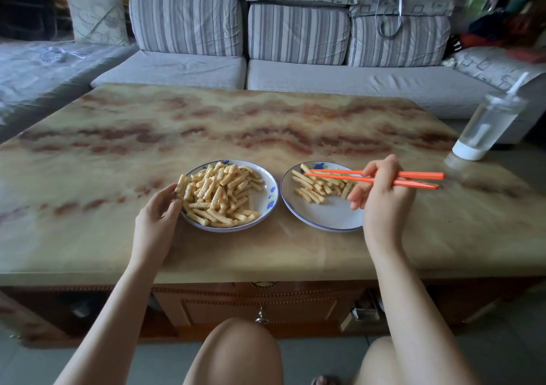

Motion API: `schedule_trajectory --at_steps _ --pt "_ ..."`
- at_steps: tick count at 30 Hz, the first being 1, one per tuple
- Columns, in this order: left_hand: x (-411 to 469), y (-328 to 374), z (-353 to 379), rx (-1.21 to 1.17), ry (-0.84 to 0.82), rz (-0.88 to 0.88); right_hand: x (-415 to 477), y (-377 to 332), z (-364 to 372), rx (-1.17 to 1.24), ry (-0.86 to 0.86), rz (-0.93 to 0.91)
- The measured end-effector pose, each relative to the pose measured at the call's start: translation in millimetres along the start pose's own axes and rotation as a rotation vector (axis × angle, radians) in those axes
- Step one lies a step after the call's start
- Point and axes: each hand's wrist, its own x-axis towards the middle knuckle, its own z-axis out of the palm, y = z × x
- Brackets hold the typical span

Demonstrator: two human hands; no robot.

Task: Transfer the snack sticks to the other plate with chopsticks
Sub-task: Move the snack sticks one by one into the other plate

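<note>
While the left grip (158, 213) holds the full plate (267, 207) at its rim, the right grip (381, 195) holds empty, near-closed chopsticks (339, 175) over the other plate (325, 216), few sticks (316, 188) there, most apparently left to move.

Single head-worn wide-angle view, facing forward and down.
From above a seated person's knees it looks across the near tabletop (266, 124) to a sofa (339, 80) behind; the left hand (159, 210) and right hand (381, 195) sit close, mid-frame, while the stretched corners blur, perhaps from lens distortion.
</note>
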Motion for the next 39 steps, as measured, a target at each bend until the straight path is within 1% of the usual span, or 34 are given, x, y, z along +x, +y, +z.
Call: schedule_trajectory --at_steps 3,6,10,14,18,27,32,39 --pt "0.4 -0.7 -0.2 -0.003 -0.001 -0.005 5.2 3.7 -4.1 -0.026 0.024 0.000" --pt "0.1 -1.4 -0.4 0.005 0.001 -0.005 5.8 6.9 -4.4 -0.058 0.011 0.003" --pt "-0.2 -0.2 -0.1 0.001 0.001 -0.004 -0.4 0.9 -0.2 0.004 -0.016 0.004" --pt "-0.5 0.8 -0.4 0.000 0.000 -0.008 -10.1 -1.8 13.1 0.076 -0.146 0.090" --pt "-0.9 1.3 -0.7 0.007 0.002 0.003 -20.5 1.9 29.8 0.037 -0.273 0.088" --pt "-0.6 1.3 -0.5 0.007 0.003 0.017 -31.7 3.8 44.0 -0.001 -0.375 0.151" --pt "-0.5 1.0 -0.3 0.011 0.005 0.021 -31.2 5.2 42.2 0.021 -0.343 0.151" --pt "-0.1 0.0 -0.6 0.016 0.006 0.020 -19.9 -0.5 27.9 0.127 -0.172 0.126"
